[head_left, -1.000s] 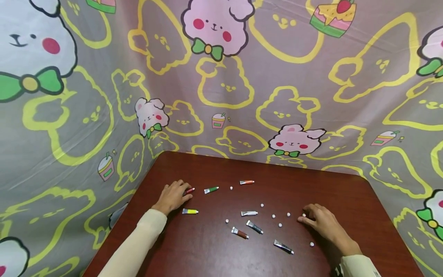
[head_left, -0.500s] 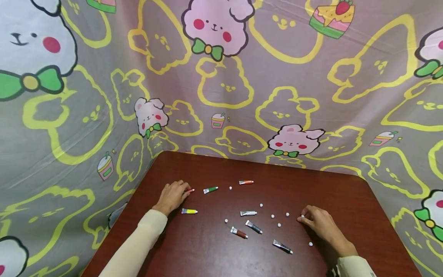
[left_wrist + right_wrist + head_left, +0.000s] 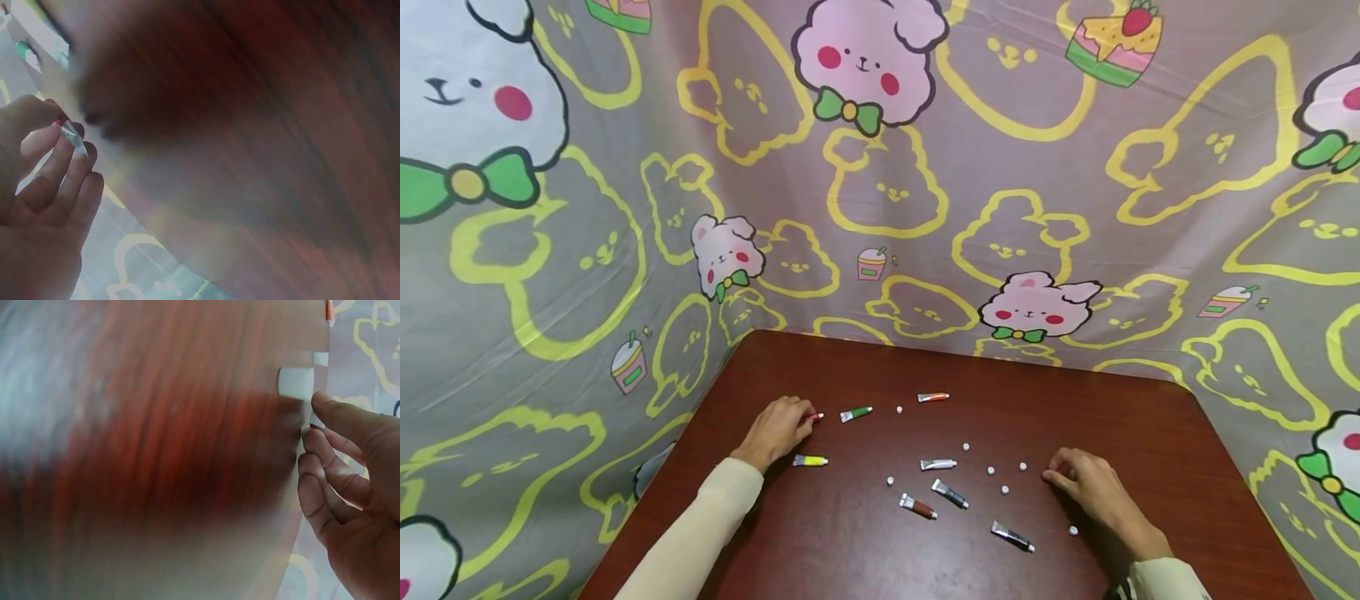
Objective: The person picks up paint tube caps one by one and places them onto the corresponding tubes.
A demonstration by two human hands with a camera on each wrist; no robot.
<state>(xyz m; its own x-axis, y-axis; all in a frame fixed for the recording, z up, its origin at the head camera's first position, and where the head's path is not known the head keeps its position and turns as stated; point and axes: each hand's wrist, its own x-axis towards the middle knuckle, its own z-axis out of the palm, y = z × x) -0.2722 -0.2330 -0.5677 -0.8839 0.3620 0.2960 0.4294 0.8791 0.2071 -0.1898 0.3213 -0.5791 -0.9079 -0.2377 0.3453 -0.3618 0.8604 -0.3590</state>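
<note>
In the head view my left hand (image 3: pixel 778 429), at the left side of the table, pinches a red paint tube (image 3: pixel 817 417). Its silver crimped end (image 3: pixel 74 136) shows against the fingers in the left wrist view. A yellow paint tube (image 3: pixel 810 461) lies just nearer than this hand, and a green one (image 3: pixel 856 414) to its right. On the right, my right hand (image 3: pixel 1093 483) has thumb and fingertips drawn together low over the table, around a small white cap that the fingers mostly hide. Another white cap (image 3: pixel 295 383) stands close to the thumb in the right wrist view.
Across the brown table (image 3: pixel 820 533) lie orange (image 3: pixel 933 397), white (image 3: pixel 938 464), dark green (image 3: pixel 951 494), brown (image 3: pixel 917 506) and black (image 3: pixel 1012 537) paint tubes. Several loose white caps (image 3: pixel 990 471) are scattered between them. A patterned cloth (image 3: pixel 895 167) hangs behind and beside the table.
The white cap visible at the right hand's fingertips before is now covered by the fingers, which have closed in. The left hand stays on the red paint tube with hardly any movement.
</note>
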